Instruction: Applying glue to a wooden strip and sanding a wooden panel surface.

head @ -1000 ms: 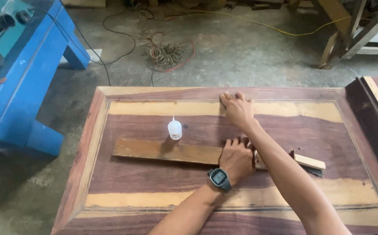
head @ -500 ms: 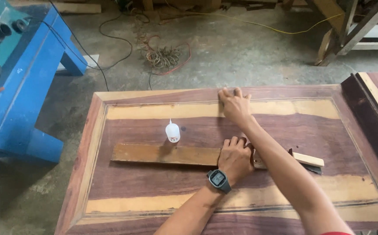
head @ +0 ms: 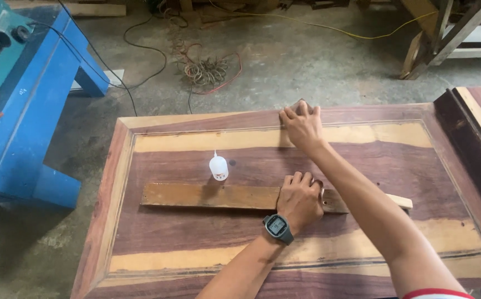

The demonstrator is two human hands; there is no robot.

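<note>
Two hands are seen on a large framed wood panel (head: 157,232). The left hand (head: 300,198), a grey digital watch (head: 278,228) on its wrist, is laid palm-down with fingers curled over the right end of a flat wooden plank (head: 210,196); the plank is pressed rather than gripped. The right hand (head: 302,126) is stretched past the left, beyond the plank, fingers spread flat on the far frame rail of the panel; a small dark edge is seen just past its fingertips, but whether anything is held cannot be told.

Plank: long, thin, mid-brown, worn surface with darker patches, lying crosswise on the panel's dark centre field, extending leftward from the left hand. Its right end is partly hidden under the left hand and right forearm.

A small white squeeze bottle (head: 218,166) with a pointed nozzle is stood upright just beyond the plank, left of both hands. A pale wooden handle end (head: 402,201) is seen right of the right forearm. Panel: dark reddish wood with pale yellow bands.
</note>
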